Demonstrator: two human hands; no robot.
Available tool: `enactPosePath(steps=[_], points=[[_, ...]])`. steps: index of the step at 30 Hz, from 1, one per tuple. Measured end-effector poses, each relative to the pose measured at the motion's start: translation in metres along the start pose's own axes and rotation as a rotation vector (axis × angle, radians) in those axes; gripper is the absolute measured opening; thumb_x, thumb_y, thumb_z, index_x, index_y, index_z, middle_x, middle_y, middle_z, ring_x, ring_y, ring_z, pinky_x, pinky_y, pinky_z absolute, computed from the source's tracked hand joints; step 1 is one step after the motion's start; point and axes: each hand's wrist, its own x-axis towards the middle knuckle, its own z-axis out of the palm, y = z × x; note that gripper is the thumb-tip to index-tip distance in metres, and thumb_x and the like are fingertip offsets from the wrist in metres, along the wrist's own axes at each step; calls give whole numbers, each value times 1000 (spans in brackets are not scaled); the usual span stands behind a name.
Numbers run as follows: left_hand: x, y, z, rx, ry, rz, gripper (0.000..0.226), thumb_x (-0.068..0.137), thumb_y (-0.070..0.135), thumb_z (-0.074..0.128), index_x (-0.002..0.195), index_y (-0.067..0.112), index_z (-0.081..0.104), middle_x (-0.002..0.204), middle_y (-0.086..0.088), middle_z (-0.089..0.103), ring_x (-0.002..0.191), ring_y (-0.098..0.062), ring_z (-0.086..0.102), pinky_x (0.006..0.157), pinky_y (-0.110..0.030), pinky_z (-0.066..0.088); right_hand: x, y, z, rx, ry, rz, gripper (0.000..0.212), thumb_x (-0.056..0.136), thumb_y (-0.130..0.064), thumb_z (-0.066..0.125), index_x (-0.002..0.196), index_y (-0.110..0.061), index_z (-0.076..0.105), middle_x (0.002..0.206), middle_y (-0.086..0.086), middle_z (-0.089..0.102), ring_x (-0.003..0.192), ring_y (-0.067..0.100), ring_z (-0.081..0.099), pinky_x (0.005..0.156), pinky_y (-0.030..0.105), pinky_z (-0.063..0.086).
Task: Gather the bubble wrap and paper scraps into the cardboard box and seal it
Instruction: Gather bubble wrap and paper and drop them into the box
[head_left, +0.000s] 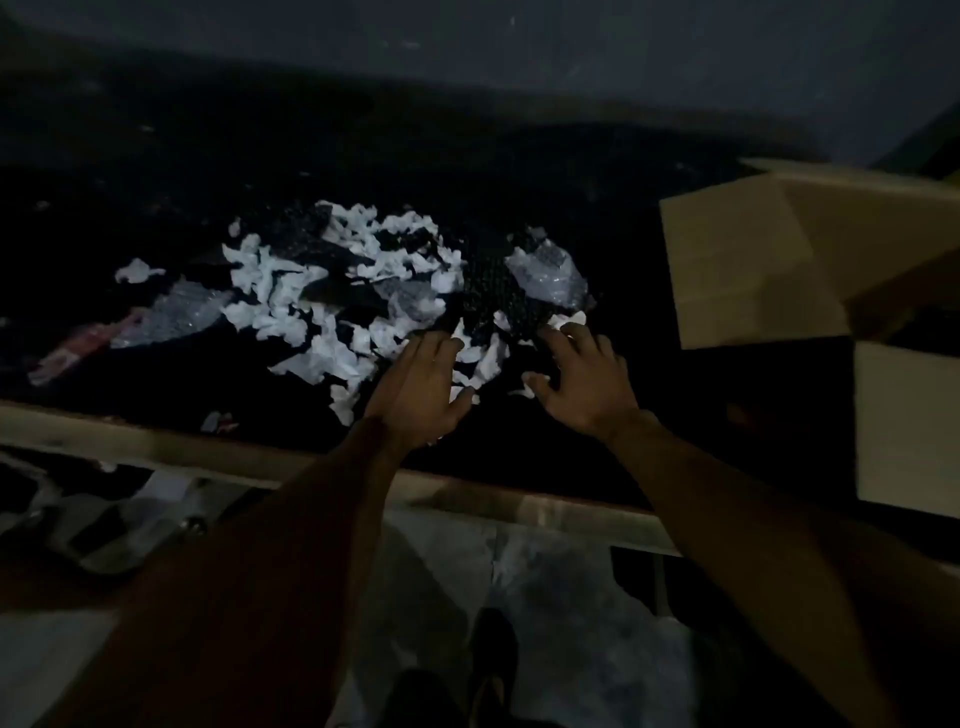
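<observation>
White paper scraps (291, 291) lie scattered over the middle of a dark table, mixed with pieces of bubble wrap (548, 273); another clear piece lies at the left (171, 314). My left hand (423, 387) lies flat over scraps at the pile's near edge, fingers straight. My right hand (584, 371) hovers just right of it with fingers spread, touching small scraps. The cardboard box (748, 270) stands open at the right, its flaps up. The scene is very dim.
The table's pale front edge (208, 452) runs across below the hands. A pink-and-white wrapper (78, 348) lies at the far left. Clutter sits on the floor at lower left (104, 519). My feet show below on a grey floor (488, 654).
</observation>
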Motion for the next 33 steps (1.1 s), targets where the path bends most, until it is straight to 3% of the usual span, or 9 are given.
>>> enactPosePath(steps=[7,11,14,17,21,25,27,29,33], points=[[7,-8,34,76,12,13,71,83,52,45,139,7,37,143,-16,38,135,-34,32,112,-51,25,22,20,33,-71,-32,24,80,77,-70,41,147,-45,11,159,1,7,140,38,13,107,62,22],[19,-18,49,39,-72,-48,81,83,65,33,150,19,21,157,-5,19,145,-29,11,117,-52,12,42,20,46,-34,-122,69,86,76,-77,44,139,-60,-12,159,-12,-13,145,37,-3,111,66,10],[19,-27,64,-5,-153,-83,81,85,68,27,152,27,8,160,1,7,147,-25,1,118,-49,8,50,19,52,-20,-175,76,88,75,-78,47,134,-65,-17,157,-19,-20,145,37,-7,110,68,8],[14,-35,77,-8,-133,-64,76,88,63,32,151,24,16,158,-4,20,145,-28,15,117,-48,13,57,25,61,14,-190,48,83,77,-76,48,140,-61,-5,158,-18,-14,145,37,-3,107,70,16],[18,-35,86,34,-81,-24,65,90,55,39,143,17,37,140,-9,45,128,-32,40,111,-52,26,60,31,69,-88,-149,15,76,79,-75,43,145,-48,16,159,-8,11,142,33,10,105,63,28],[25,-32,89,-24,-50,-29,49,89,47,43,125,15,48,121,-11,52,108,-35,48,86,-49,48,60,35,72,-30,25,-110,69,76,-65,45,125,-17,54,126,10,54,115,37,44,89,52,46],[26,-30,91,-42,-30,-34,40,88,42,45,116,14,50,113,-13,54,98,-36,51,76,-48,50,59,37,76,-12,86,-135,58,78,-56,52,108,-7,60,109,16,55,101,38,49,83,49,47],[26,-30,94,-52,10,-22,33,85,38,47,108,14,49,108,-15,54,90,-37,52,70,-46,51,56,38,77,12,135,-136,43,75,-43,61,96,-5,60,106,18,52,94,37,50,81,45,49],[26,-31,97,-56,64,16,30,80,31,48,100,9,53,110,-20,57,87,-38,53,75,-42,48,55,42,74,108,141,-121,35,66,-22,72,92,-4,56,111,18,48,91,34,53,80,34,48]])
